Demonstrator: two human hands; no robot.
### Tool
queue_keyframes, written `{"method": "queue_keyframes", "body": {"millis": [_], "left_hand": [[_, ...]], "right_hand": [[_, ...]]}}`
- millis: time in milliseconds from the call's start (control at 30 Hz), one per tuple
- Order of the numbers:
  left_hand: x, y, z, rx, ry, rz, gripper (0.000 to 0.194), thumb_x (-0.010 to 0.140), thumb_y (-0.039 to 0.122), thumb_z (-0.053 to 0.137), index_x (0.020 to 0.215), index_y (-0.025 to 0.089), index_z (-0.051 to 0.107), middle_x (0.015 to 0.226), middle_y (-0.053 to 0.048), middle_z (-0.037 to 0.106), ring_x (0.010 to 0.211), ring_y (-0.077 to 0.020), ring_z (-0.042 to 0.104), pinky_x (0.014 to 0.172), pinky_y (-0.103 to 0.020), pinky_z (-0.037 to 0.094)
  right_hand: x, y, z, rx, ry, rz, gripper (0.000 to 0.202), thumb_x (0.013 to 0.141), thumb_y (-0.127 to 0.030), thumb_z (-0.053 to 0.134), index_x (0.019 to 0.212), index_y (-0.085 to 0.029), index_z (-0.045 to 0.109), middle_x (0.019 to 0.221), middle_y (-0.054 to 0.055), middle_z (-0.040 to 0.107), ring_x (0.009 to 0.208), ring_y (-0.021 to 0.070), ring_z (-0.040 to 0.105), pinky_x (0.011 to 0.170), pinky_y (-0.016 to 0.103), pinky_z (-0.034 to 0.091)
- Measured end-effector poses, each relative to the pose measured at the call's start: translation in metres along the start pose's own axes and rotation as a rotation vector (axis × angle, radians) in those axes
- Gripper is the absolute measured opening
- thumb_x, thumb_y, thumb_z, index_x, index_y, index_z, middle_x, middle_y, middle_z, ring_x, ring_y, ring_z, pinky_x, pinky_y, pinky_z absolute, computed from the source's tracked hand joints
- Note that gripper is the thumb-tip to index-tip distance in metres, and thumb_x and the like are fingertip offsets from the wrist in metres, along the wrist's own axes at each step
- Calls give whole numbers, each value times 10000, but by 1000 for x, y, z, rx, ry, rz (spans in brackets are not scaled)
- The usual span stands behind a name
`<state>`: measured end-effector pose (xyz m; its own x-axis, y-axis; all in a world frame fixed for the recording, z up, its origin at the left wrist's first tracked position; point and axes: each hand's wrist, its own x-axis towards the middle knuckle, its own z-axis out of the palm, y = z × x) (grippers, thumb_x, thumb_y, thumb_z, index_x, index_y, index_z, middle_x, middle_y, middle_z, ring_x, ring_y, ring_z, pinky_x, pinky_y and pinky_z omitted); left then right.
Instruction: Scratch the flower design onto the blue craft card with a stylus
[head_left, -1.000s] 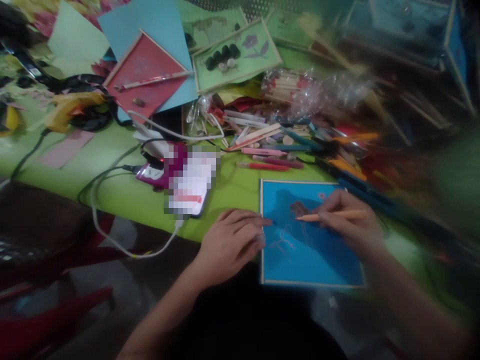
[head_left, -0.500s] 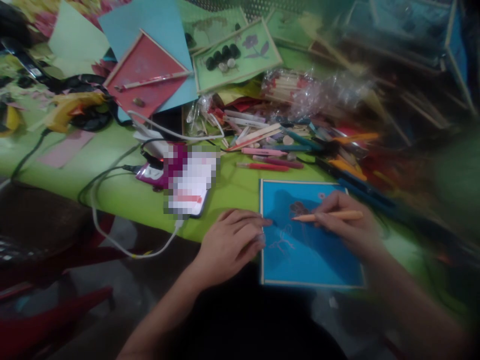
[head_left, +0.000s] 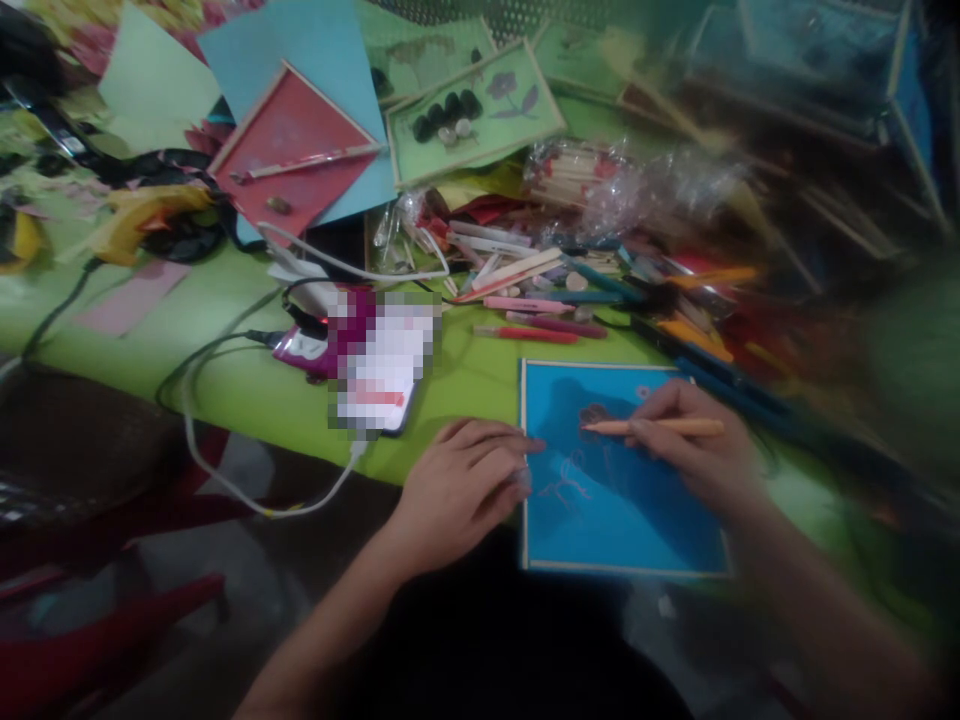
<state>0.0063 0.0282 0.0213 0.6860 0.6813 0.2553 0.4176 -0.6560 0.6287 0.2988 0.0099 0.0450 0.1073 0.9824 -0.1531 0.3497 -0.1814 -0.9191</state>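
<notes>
A blue panel (head_left: 637, 530) edged with thin wooden strips lies at the table's front edge, bearing a dark flower shape and faint pinkish lines. My right hand (head_left: 686, 440) holds an orange pen (head_left: 694, 427) in a pinch, its tip at the dark flower (head_left: 592, 412). My left hand (head_left: 469, 480) rests at the panel's left edge, fingers bent slightly and fingertips on the frame strip; nothing shows in its grasp.
A phone (head_left: 390, 370) on a white cable lies left of the panel beside a purple power strip (head_left: 319, 345). Pens and sticks (head_left: 525, 275) are heaped behind. A yellow glue gun (head_left: 139, 215) and framed panels (head_left: 480, 120) stand farther back.
The orange pen's tip has moved slightly up on the dark flower, and the pen lies flatter. My left hand has stayed where it was.
</notes>
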Motion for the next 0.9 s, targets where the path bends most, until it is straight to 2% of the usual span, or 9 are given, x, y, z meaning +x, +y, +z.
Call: {"method": "queue_keyframes", "body": {"millis": [333,500,667,900], "left_hand": [[1,1,-1,3,-2,3,164,1112,313,509,1011,239,614,1324,1,793,1229,-224,702,995,-419,459],[1,0,-1,3,2,7,147,1097,288,529,994,239,621,1306,4,800,1221,-220,704,988,-418,466],[0,-1,0,0,11,8,132,1091,286,541,996,238,621,1310,7,798,1223,-218,700,990,-415,462],[2,1,-2,6,3,9,153,1099,283,520,1018,234,639,1301,2,802,1204,-220,707,981,-416,466]], "right_hand": [[1,4,-2,-23,41,-30,207,865,-352,791,753,-251,650,623,-25,653,552,145,556,659,328,504],[1,3,-2,14,49,-24,220,858,-373,799,743,-259,650,612,-25,630,555,150,541,583,312,460],[1,4,-2,39,58,-25,223,840,-363,804,736,-251,642,609,-29,630,540,138,535,588,309,475],[2,11,-4,71,63,-16,224,849,-401,801,761,-257,652,617,-28,654,546,146,551,544,304,390]]}}
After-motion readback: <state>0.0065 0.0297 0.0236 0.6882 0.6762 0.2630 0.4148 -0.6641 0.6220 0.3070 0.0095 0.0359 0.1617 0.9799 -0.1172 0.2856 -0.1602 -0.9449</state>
